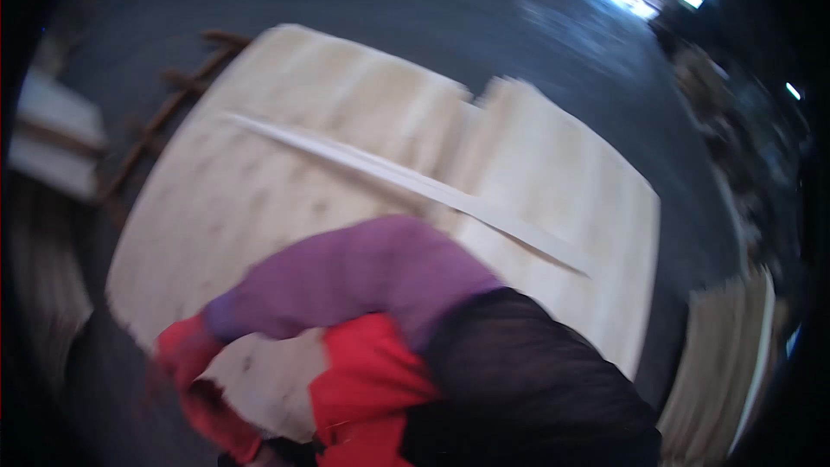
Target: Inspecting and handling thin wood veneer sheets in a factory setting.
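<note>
A pale wood veneer sheet (pixel 190 216) fills the middle, with a long narrow strip (pixel 389 173) lying across it and a notch in its far edge. My right arm, in a purple sleeve, reaches leftward over the sheet; my red-gloved right hand (pixel 181 342) is at its near left edge. My left hand (pixel 216 415), also in red, seems to be just below it at that edge. Both are smeared by motion, so whether they grip anything cannot be told. Red and black clothing covers the lower middle.
Dark floor (pixel 372 0) surrounds the sheet. Rusty brown bars (pixel 177 95) lie beyond its left side. Pale boards (pixel 56 138) are at the far left, and stacked veneer sheets (pixel 709 363) stand at the lower right. Blurred piles line the right side.
</note>
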`<state>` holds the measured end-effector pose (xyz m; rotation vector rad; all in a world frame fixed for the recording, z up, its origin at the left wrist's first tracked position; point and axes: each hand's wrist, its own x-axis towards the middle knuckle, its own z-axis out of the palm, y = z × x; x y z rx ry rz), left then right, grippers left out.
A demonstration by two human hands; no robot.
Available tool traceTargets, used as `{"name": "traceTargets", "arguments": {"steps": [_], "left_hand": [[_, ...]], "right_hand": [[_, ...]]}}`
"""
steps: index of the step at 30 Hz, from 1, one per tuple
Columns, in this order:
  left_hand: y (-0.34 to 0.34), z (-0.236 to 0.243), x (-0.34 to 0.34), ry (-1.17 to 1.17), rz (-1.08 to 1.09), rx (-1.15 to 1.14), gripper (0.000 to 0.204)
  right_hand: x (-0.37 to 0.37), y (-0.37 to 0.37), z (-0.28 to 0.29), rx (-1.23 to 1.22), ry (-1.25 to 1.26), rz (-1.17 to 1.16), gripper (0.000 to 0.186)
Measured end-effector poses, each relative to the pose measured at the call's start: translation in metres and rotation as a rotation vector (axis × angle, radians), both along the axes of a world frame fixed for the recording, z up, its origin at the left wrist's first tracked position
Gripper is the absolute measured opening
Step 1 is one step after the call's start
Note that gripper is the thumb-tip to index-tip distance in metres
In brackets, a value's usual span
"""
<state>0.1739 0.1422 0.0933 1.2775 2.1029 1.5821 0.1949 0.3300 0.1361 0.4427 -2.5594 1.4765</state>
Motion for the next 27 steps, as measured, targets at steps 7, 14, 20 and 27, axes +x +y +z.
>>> {"name": "traceTargets", "arguments": {"steps": [7, 14, 20, 27], "left_hand": [[-0.003, 0.036, 0.033, -0.741, 0.200, 0.350, 0.017], [-0.015, 0.060, 0.040, -0.705, 0.308, 0.331, 0.017], [-0.043, 0.062, 0.040, -0.434, 0.385, 0.258, 0.013], [-0.064, 0.062, 0.041, -0.778, 0.321, 0.534, 0.017]], "right_hand": [[0.019, -0.019, 0.045, -0.169, -0.259, 0.026, 0.026], [0.006, -0.031, 0.062, -0.214, -0.302, 0.185, 0.029], [-0.005, -0.054, 0.070, -0.104, -0.321, 0.273, 0.026], [-0.004, -0.075, 0.080, -0.213, -0.411, 0.237, 0.022]]}}
